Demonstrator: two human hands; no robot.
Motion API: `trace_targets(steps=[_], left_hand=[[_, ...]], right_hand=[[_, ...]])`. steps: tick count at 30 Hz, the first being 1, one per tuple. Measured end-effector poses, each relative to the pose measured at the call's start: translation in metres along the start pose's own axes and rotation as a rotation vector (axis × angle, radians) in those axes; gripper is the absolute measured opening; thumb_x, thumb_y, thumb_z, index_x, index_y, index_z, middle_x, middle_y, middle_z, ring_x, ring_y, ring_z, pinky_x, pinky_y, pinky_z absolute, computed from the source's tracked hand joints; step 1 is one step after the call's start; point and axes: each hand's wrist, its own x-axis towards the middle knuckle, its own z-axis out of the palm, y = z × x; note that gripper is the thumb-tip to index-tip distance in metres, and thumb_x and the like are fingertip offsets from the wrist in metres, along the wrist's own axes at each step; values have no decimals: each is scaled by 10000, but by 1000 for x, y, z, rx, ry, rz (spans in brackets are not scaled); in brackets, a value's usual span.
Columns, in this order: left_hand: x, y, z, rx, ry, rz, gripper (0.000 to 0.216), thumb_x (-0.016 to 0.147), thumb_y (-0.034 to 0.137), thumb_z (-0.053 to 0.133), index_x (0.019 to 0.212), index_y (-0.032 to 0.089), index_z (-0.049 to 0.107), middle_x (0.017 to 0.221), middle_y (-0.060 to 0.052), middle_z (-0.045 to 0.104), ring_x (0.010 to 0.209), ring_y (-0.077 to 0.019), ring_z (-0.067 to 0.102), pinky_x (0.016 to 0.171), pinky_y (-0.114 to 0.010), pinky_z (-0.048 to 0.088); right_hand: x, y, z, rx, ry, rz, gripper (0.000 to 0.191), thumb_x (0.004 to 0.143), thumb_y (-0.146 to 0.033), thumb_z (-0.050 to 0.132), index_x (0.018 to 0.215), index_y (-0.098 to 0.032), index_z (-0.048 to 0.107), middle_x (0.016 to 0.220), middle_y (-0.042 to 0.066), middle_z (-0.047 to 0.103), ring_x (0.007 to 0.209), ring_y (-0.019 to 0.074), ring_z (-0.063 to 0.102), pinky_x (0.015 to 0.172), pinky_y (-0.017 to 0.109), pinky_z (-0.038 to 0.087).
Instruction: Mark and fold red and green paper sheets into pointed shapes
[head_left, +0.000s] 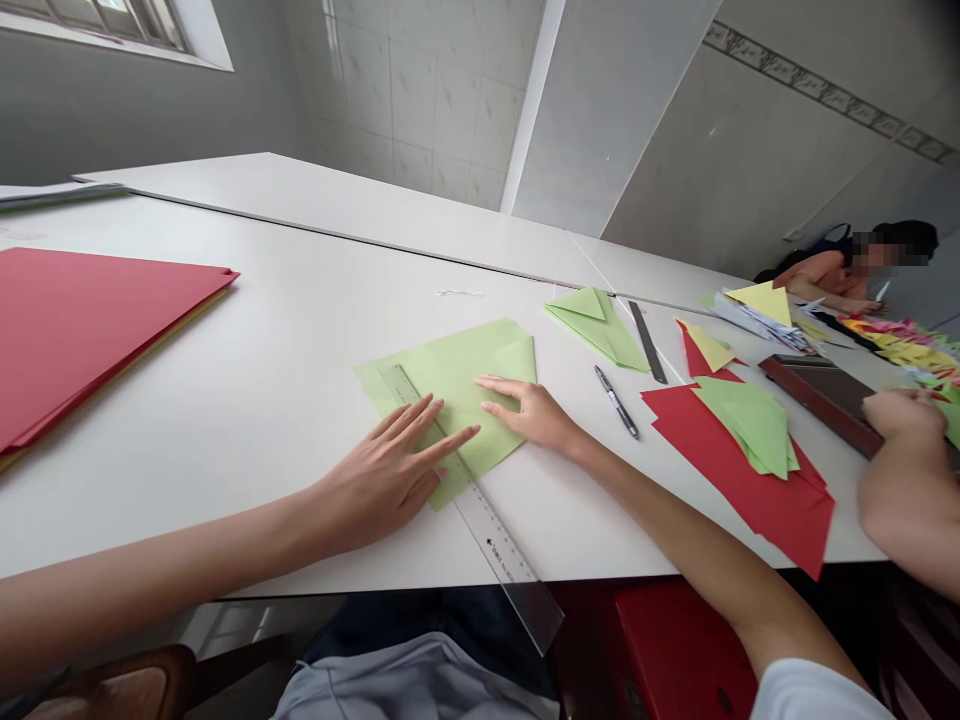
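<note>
A light green sheet of paper (480, 350) lies on the white table before me, with a fold line near its right corner. Across its left part runs a clear plastic ruler (501, 535), whose near end juts past the table edge. My left hand (397, 455) presses on the ruler, fingers spread flat. On the right side of the sheet rests my right hand (532, 410), thumb and fingers apart, with nothing visible between them. A black pen (616, 402) lies to the right of that hand.
Red paper sheets (97, 340) are stacked at left. Rightward lie folded green paper (600, 330), a dark ruler (646, 342), red paper pieces (739, 465) under green ones (750, 420), and a brown case (821, 395) by another person's arm (907, 480). Another person (840, 265) sits farther back.
</note>
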Motion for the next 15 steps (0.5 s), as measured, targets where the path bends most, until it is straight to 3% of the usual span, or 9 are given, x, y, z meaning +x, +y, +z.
trace_targets(steps=[5, 10, 12, 15], left_hand=[[-1, -11, 2, -34, -19, -128, 687, 945, 573, 369, 1505, 183, 291, 1570, -178, 228, 1455, -373, 160, 1141, -550, 272], [-3, -17, 6, -84, -60, -134, 637, 987, 455, 265, 1525, 122, 199, 1577, -141, 215, 1469, -289, 166, 1171, -464, 249], [-4, -17, 7, -103, -48, -151, 629, 995, 461, 260, 1529, 136, 184, 1582, -120, 212, 1471, -269, 167, 1175, -439, 248], [-4, -17, 8, -113, -40, -172, 658, 993, 520, 272, 1533, 159, 164, 1595, -116, 161, 1478, -274, 126, 1176, -452, 243]], right_hand=[[-16, -22, 1, -75, -7, -89, 473, 959, -381, 472, 1390, -191, 515, 1458, 46, 486, 1408, 177, 360, 1180, 390, 291], [-45, -37, 19, -247, -253, -217, 725, 955, -567, 408, 1531, -165, 230, 1595, 70, 174, 1489, 218, 98, 1210, 514, 70], [-54, -38, 28, -283, -303, -230, 748, 960, -577, 380, 1541, -150, 180, 1605, 69, 80, 1492, 216, 20, 1210, 512, 56], [-61, -37, 35, -304, -292, -223, 665, 1000, -503, 310, 1543, -145, 171, 1607, 57, 90, 1492, 190, 18, 1218, 480, 78]])
